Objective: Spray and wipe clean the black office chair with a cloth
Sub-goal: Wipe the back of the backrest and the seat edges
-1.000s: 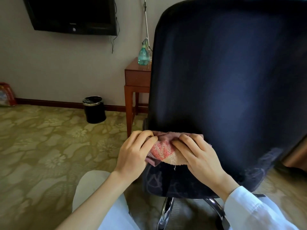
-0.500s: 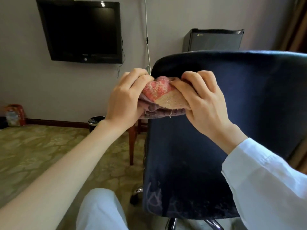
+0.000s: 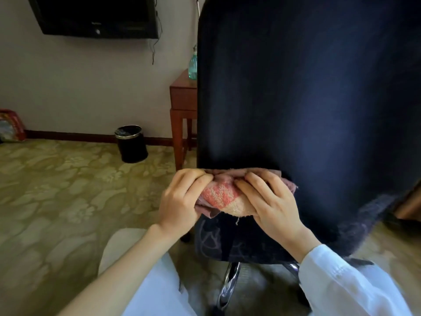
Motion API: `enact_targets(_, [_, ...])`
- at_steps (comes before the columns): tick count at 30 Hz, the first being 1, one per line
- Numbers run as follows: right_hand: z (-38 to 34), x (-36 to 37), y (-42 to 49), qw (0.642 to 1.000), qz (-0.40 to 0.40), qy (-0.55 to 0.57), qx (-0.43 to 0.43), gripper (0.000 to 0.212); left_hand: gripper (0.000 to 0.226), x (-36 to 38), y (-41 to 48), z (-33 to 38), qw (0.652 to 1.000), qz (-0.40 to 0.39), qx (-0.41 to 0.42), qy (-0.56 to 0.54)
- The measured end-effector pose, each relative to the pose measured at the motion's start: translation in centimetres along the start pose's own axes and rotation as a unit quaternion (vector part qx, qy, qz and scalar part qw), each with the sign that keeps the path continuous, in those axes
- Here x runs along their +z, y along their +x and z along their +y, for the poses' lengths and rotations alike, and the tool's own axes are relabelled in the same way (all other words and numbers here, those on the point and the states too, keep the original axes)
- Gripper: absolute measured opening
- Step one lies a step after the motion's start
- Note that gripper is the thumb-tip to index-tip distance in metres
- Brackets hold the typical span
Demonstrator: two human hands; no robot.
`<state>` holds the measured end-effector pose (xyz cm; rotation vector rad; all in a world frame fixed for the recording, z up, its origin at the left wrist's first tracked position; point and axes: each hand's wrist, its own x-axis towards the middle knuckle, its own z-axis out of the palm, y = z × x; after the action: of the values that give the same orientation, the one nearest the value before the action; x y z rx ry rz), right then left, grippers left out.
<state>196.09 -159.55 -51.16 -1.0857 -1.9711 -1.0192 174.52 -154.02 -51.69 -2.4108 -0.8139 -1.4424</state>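
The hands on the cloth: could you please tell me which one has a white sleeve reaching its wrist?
The right hand: a white sleeve covers its forearm to the wrist, whereas the left hand has a bare forearm. Both grip the cloth.

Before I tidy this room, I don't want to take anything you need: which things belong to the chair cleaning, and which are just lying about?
For the job: chair, cloth gripped by left hand and right hand, spray bottle on the side table.
Lying about: bin, television, bag by the wall.
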Motion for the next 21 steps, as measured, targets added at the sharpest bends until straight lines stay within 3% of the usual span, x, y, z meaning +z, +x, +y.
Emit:
enact_targets(4, [-1.6,3.9,-6.0,0.999,-0.032,0.026,0.026,0.029,0.045,2.7,-4.3,-0.7,0.999,-0.043,0.013,0.010])
enact_targets(13, [-4.9,7.5,-12.8,0.983,-0.175,0.046,0.035,0.046,0.037,7.0,-11.7,-0.7,0.981,-0.164,-0.096,0.033])
enact_targets(15, [-5.0,7.0,-13.0,0.976,-0.210,0.050,0.041,0.049,0.053,7.4,-12.5,-0.2,0.972,-0.200,-0.124,0.026])
enact_targets(18, [-4.1,6.0,-13.0,0.977,-0.199,0.044,0.058,0.045,0.058,7.6,-11.6,0.7,0.970,-0.204,-0.128,0.017])
enact_targets(21, [-2.3,4.2,-12.3,0.985,-0.153,0.024,0.076,0.036,0.040,7.4,-8.5,1.9,0.984,-0.156,-0.085,0.008])
